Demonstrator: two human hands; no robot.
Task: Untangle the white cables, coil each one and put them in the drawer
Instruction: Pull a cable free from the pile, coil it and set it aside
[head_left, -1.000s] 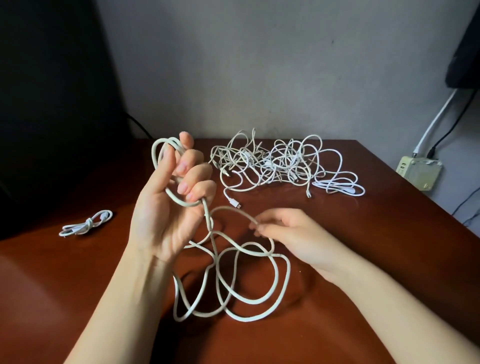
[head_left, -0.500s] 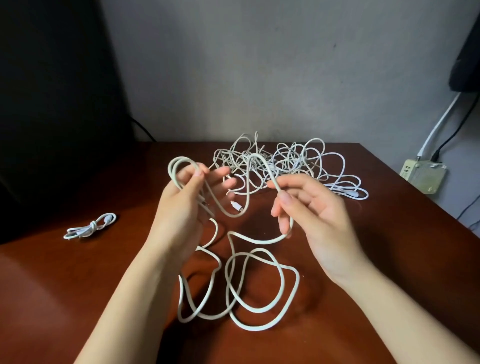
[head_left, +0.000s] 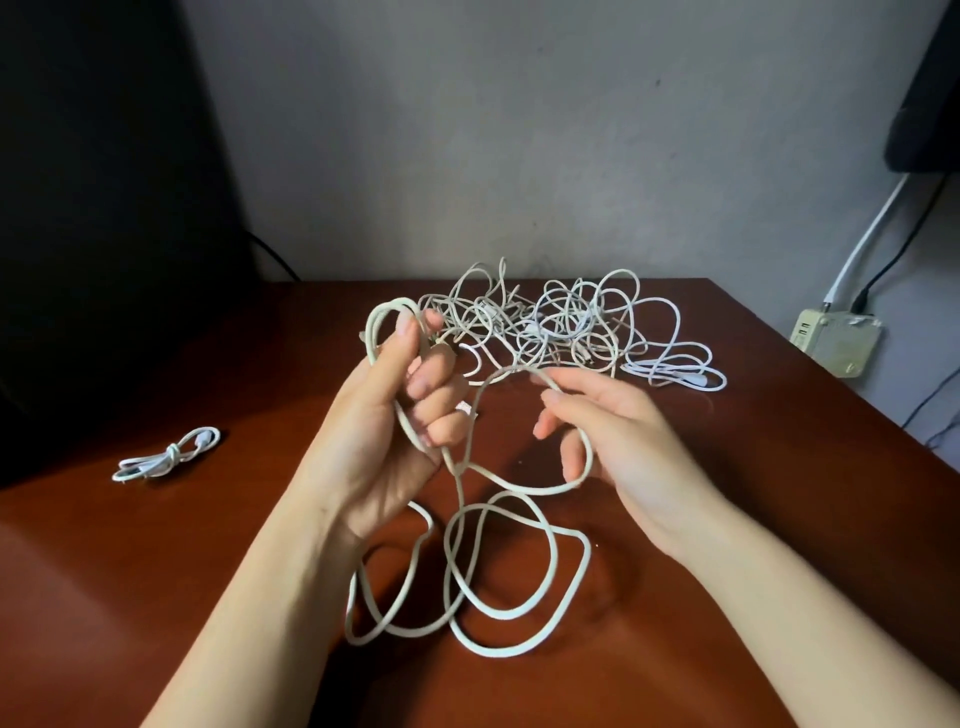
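Observation:
My left hand (head_left: 395, 431) is raised over the brown table (head_left: 779, 519) and grips a loop of a thick white cable (head_left: 519, 613), fingers curled round it. That cable's loose turns lie on the table below both hands. A strand arches from my left hand to my right hand (head_left: 613, 441), which holds it with the fingers loosely curled round it. Behind the hands, a tangled pile of thin white cables (head_left: 561, 327) lies near the table's back edge. One small coiled, tied cable (head_left: 166, 454) rests at the left. No drawer is in view.
A pale power strip (head_left: 836, 343) with a white and a black lead plugged in sits off the table's right edge against the wall. A dark object fills the left background. The table's right edge runs diagonally at right.
My left hand has closed tighter round the loop. My right hand has dropped lower and drawn a new arc of the thick cable across toward the left hand.

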